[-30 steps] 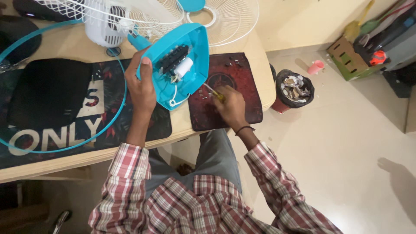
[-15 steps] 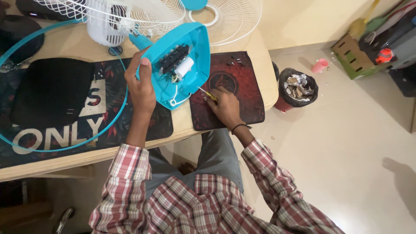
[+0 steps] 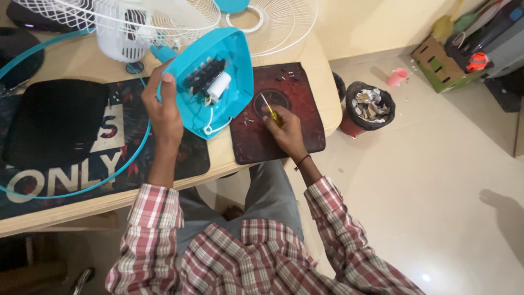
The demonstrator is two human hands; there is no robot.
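Left hand point(image 3: 164, 112) is wrapped round the left edge of the blue fan housing point(image 3: 232, 65), holding it tilted up off the desk point(image 3: 322, 82) near the right end, wiring side showing. Right hand point(image 3: 285, 128) is closed on a yellow screwdriver point(image 3: 267, 106) over the dark red mat point(image 3: 284, 136) at the desk's right edge, tip near some tiny screws point(image 3: 248, 117). White grille point(image 3: 284, 24) sits at the back edge.
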